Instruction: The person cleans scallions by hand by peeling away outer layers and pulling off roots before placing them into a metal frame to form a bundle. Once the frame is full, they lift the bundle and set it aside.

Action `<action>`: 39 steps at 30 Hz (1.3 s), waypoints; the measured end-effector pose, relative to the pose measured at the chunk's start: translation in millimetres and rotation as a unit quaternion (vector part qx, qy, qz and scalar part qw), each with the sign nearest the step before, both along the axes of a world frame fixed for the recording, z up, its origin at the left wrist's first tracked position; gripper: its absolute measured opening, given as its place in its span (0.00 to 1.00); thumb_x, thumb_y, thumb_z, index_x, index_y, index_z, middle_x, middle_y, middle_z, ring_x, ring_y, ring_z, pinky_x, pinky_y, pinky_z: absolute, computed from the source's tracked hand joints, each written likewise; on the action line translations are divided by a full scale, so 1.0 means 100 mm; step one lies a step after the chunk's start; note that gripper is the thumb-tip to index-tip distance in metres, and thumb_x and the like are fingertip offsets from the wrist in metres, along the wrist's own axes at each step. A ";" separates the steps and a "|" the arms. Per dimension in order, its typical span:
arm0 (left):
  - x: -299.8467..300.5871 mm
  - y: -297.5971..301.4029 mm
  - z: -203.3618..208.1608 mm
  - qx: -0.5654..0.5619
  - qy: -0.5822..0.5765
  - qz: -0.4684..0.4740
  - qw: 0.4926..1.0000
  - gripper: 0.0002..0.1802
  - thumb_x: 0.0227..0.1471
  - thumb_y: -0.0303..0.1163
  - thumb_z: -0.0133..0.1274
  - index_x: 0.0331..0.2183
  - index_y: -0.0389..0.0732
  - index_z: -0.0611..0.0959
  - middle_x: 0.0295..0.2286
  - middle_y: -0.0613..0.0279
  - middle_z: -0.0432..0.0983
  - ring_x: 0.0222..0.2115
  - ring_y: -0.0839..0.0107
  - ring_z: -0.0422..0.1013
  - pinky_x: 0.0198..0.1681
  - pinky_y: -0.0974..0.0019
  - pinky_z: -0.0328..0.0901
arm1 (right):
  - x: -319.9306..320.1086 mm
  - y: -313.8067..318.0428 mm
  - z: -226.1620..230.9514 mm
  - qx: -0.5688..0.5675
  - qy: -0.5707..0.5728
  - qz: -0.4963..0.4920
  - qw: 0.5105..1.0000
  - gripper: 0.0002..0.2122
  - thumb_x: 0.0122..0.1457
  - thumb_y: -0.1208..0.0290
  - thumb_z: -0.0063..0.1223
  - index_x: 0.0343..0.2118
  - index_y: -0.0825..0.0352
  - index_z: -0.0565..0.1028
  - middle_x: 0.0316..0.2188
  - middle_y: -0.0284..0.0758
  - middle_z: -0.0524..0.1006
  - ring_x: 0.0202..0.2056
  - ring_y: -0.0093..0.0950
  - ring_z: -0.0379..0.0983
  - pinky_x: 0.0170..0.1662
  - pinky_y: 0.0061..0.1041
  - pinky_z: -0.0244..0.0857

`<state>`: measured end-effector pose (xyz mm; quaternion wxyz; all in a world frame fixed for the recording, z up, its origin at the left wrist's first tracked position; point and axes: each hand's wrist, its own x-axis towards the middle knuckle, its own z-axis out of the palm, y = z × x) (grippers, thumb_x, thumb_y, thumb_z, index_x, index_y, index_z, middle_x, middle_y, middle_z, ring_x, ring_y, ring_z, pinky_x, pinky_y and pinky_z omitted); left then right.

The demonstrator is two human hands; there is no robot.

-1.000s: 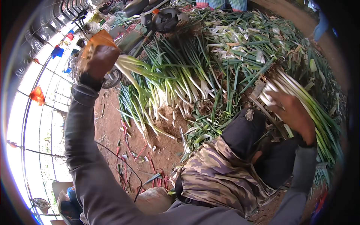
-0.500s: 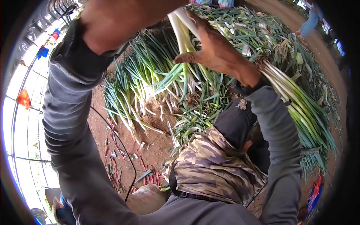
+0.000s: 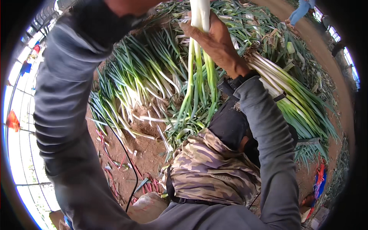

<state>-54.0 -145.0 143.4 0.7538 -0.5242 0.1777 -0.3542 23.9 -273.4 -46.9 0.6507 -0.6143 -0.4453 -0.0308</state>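
My right hand (image 3: 218,44) is wrapped round the white stems of a few green onions (image 3: 200,17), held upright at the top centre. Their green leaves hang down below my fist, over the ground. Of my left hand (image 3: 134,4) only a part near the wrist shows at the top edge; its fingers are out of the picture. Below and to the left of the held stalks lies a row of loose green onions (image 3: 142,73), roots toward me. A large bundle of green onions (image 3: 291,96) with a dark band round it rests beyond my right forearm.
Leaf trimmings (image 3: 268,34) cover the ground at the far right. Red ties (image 3: 111,168) and a black cable (image 3: 132,165) lie left of my camouflage-covered lap (image 3: 214,165). A wire fence (image 3: 27,153) runs along the left. Another person's leg (image 3: 301,13) shows at the far right.
My right hand has closed round the stems, where its thumb and fingers were more spread before. The stalks now hang straighter. My left hand has moved further out past the top edge.
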 end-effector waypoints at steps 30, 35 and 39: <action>0.52 -0.28 -1.18 -0.794 0.536 -0.267 -0.109 0.14 0.62 0.37 0.62 0.43 0.37 0.81 0.33 0.63 0.81 0.36 0.72 0.78 0.42 0.67 0.74 | 0.12 -0.60 -0.28 -0.059 0.250 0.134 0.957 0.24 0.70 0.44 0.46 0.51 0.64 0.77 0.36 0.31 0.82 0.39 0.22 0.79 0.45 0.24 0.75; 0.53 0.00 -0.95 -0.781 0.510 -0.335 -0.132 0.12 0.61 0.33 0.62 0.43 0.38 0.82 0.33 0.63 0.82 0.35 0.72 0.79 0.41 0.68 0.76 | -0.02 -0.67 -0.30 -0.164 0.127 0.013 0.978 0.33 0.65 0.38 0.53 0.58 0.67 0.75 0.44 0.36 0.80 0.47 0.26 0.77 0.50 0.27 0.72; 0.53 0.17 -0.68 -0.747 0.530 -0.364 -0.172 0.10 0.61 0.31 0.61 0.43 0.38 0.82 0.33 0.61 0.83 0.34 0.69 0.82 0.40 0.65 0.79 | 0.20 -0.92 -0.51 -0.186 -0.002 0.022 0.982 0.32 0.67 0.44 0.51 0.63 0.67 0.71 0.52 0.39 0.79 0.56 0.30 0.73 0.60 0.27 0.65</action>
